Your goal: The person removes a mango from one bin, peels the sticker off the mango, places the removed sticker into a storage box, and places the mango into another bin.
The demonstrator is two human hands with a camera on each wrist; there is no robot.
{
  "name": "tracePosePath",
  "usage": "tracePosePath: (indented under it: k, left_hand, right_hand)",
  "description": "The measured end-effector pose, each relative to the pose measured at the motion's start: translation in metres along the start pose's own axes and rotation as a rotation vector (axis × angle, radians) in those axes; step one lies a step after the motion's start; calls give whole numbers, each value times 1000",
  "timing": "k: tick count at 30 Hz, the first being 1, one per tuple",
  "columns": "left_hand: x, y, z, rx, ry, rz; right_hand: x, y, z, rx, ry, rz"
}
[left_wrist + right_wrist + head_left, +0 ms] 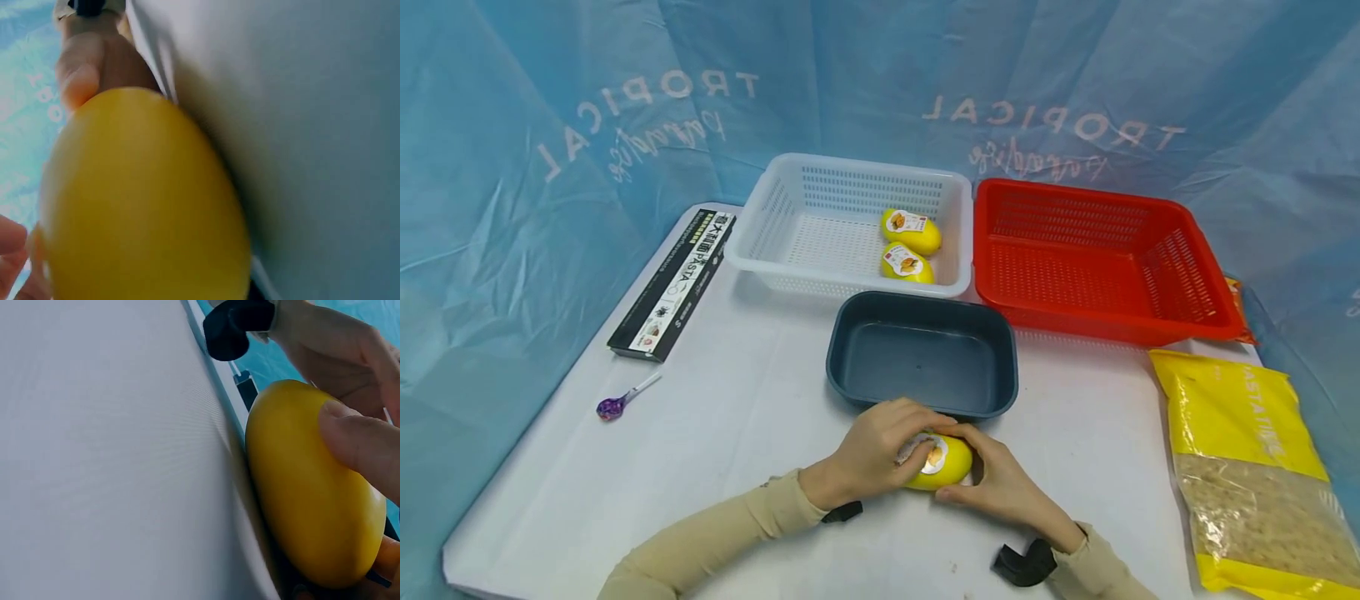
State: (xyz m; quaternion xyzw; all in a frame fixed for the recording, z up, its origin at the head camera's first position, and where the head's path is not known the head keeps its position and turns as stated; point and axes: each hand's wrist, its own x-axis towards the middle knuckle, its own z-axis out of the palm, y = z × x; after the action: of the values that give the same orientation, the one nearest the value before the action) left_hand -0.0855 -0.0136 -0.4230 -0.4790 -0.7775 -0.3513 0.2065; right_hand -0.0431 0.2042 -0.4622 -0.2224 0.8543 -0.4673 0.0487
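Observation:
A smooth yellow mango [955,463] with a white fruit sticker lies on its side on the white tabletop, just in front of a dark blue basin. My left hand [880,442] grips its left part, fingers over the top and thumb across the sticker. From the right, my right hand [1003,483] holds the other end between curved fingers and thumb. The mango [137,200] fills much of the left wrist view. In the right wrist view a thumb [359,434] presses on the mango [312,494].
Beyond the hands stands the dark blue basin [917,362]. Behind it, a white basket [820,271] holds two stickered mangoes [917,237], beside a red basket [1097,325]. A black pasta box [673,283] and a lollipop [613,407] lie left, a yellow pasta bag [1262,467] right.

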Motion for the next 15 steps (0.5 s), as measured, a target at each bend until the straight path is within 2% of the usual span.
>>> tracePosePath:
  k: [6,15]
  left_hand:
    - [-3,5,4,169,-84,-35]
    - [-3,10,6,216,-90,-87]
  right_hand:
    - [-1,1,-1,-3,-2,35]
    - [-2,1,-1,-6,-1,51]
